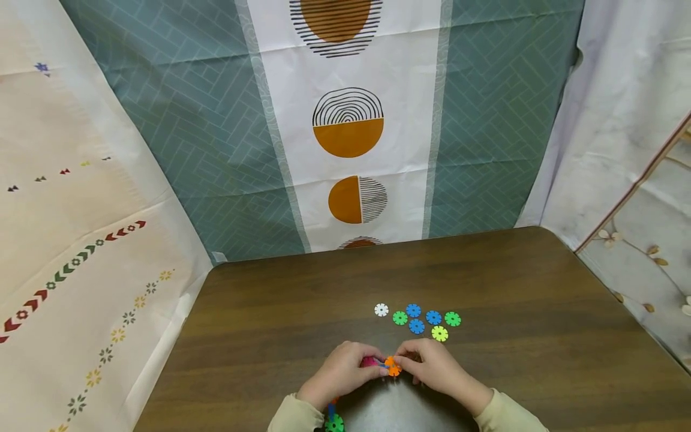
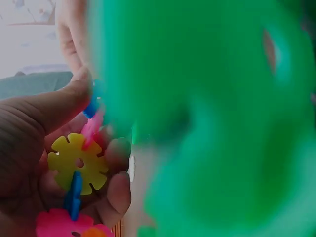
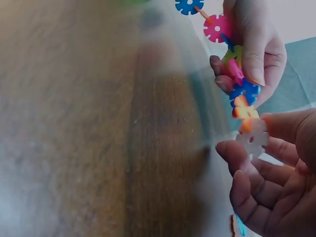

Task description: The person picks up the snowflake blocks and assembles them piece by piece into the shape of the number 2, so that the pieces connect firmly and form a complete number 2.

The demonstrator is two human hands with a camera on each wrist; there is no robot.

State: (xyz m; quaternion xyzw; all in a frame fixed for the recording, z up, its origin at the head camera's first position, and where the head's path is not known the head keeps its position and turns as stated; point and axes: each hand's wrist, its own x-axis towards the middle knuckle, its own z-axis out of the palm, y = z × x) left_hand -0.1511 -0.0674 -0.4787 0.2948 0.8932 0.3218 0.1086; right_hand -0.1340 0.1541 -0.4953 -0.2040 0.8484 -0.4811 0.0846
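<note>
My left hand (image 1: 348, 366) grips a chain of flower-shaped interlocking discs near its end, the thumb on a blue disc (image 3: 245, 92). A yellow disc (image 2: 69, 160) lies across its fingers in the left wrist view, followed by a pink disc (image 2: 54, 224). The chain hangs down past the left wrist to a green disc (image 1: 335, 425), which looms large and blurred in that wrist's camera. An orange disc (image 1: 393, 366) shows between the hands. My right hand (image 1: 432, 363) pinches a white disc (image 3: 253, 138) by its edge, right against the orange one.
Beyond the hands, several loose discs lie on the brown wooden table (image 1: 259, 342): a white disc (image 1: 381, 309), a green disc (image 1: 453, 318), a yellow disc (image 1: 439, 333) and blue discs such as this blue disc (image 1: 416, 326). A patterned curtain (image 1: 216, 150) hangs behind the table.
</note>
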